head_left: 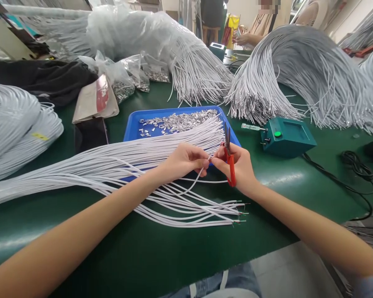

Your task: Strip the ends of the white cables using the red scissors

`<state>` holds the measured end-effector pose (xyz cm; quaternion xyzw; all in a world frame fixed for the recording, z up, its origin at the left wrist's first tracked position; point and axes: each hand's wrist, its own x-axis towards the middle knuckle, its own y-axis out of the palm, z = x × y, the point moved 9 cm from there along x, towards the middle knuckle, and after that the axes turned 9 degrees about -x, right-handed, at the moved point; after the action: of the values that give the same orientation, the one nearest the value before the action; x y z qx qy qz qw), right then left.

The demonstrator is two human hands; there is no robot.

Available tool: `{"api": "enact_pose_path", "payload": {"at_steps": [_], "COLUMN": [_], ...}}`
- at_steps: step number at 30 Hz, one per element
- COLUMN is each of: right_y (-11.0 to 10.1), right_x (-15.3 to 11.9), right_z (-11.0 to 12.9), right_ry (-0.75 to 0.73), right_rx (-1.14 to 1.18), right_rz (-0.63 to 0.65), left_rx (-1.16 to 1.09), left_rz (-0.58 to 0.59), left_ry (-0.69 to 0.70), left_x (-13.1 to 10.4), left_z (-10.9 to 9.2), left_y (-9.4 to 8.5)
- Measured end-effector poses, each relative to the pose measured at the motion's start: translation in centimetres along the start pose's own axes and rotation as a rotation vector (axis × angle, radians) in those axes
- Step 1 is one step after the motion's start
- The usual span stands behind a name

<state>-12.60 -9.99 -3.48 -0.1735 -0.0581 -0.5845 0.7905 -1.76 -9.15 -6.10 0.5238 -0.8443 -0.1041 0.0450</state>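
My left hand (189, 159) pinches a white cable (196, 179) close to its end. Facing it, the fingertips of my right hand (238, 165) meet at that same cable end, and red-handled scissors (231, 165) are held in this hand with the blades pointing up and away. Under and behind both hands lies a thick bundle of white cables (136, 153), its ends resting on a blue tray (131, 120) strewn with small metal pieces (180, 121). Nearer to me, several cables (192, 211) lie apart, with thin coloured wires showing at their tips.
A teal box (289, 136) with a green button stands at right, trailing a black cord (335, 176). Large grey cable bundles (261, 87) and plastic bags (124, 78) line the back. Coiled cable (15, 128) lies left. Another person's hand (244, 39) shows across the table.
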Motion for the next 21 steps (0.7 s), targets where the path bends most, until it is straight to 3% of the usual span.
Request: {"api": "enact_pose_path", "payload": {"at_steps": [11,21], "right_y": [-0.96,-0.91], "right_x": [-0.15,0.09], "right_z": [0.29,0.08], "right_ry": [-0.114,-0.082], "right_rx": [-0.071,-0.042], "right_rz": [-0.057,-0.055], "left_rx": [0.044,0.039], "left_rz": [0.07,0.111], "left_ry": [0.028,-0.019], "left_x": [0.05,0.2], "left_z": [-0.07,0.31], "left_y": [0.53,0.68]}}
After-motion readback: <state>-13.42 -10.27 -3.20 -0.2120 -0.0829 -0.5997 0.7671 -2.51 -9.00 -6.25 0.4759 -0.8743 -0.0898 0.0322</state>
